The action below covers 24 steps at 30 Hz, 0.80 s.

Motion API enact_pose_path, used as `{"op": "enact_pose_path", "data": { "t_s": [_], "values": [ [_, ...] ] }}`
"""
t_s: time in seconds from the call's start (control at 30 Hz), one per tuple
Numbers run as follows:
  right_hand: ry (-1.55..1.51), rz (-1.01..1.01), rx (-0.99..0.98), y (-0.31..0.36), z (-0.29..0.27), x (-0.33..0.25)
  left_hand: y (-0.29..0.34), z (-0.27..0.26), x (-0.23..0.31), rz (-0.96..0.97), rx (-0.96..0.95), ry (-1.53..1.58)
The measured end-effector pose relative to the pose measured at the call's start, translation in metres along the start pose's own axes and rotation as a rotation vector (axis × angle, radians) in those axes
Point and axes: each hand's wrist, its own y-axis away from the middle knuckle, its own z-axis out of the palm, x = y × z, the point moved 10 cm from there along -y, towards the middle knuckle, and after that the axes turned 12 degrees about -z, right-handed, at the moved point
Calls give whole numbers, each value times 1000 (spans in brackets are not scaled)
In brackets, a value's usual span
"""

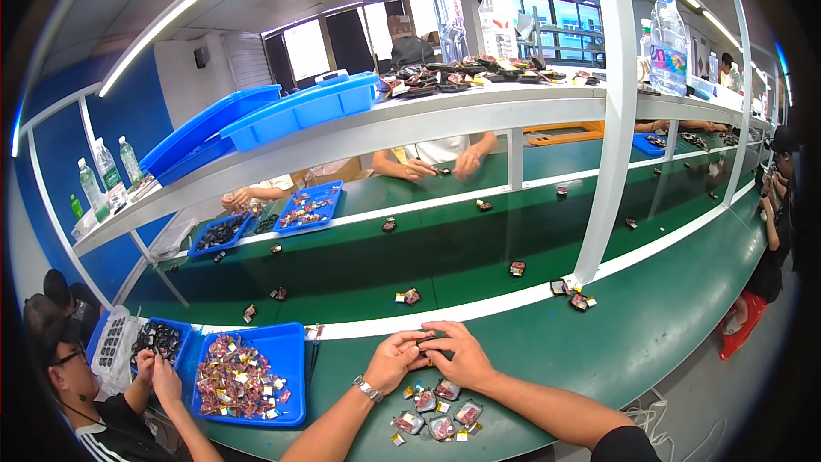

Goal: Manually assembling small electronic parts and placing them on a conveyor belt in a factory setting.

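My left hand and my right hand meet over the green bench, fingers closed round a small black casing. Most of that casing is hidden by the fingers. Just below my hands lies a cluster of small open casings with reddish circuit boards and silvery battery cells. To the left stands a blue tray heaped with reddish circuit boards wired to small cells. A thin dark tool lies by the tray's right side.
Beyond a white rail, a dark green conveyor belt carries scattered assemblies. A white post rises ahead on the right. At left, a co-worker handles parts beside a tray of black casings. Across the belt, other people's hands work.
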Motion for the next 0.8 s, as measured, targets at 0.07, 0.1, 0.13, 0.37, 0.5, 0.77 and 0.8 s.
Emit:
{"op": "enact_pose_path", "data": {
  "t_s": [0.07,0.1,0.13,0.37,0.5,0.77,0.8],
  "values": [
    [28,-57,17,-4,-1,-3,-1,0,4,36,-28,13],
    [28,-58,16,-4,-2,-4,0,3,5,37,-29,13],
    [57,-31,24,-3,-5,-4,0,6,4,24,-14,8],
    [193,-132,118,-8,-18,-19,0,10,5,17,-15,28],
    [280,-191,100,-8,-16,-29,0,8,3,4,20,1],
    [385,-238,45,-7,-8,-31,1,9,7,7,35,-3],
    [386,-240,46,-7,-7,-29,1,10,7,9,34,-3]
  ]
}}
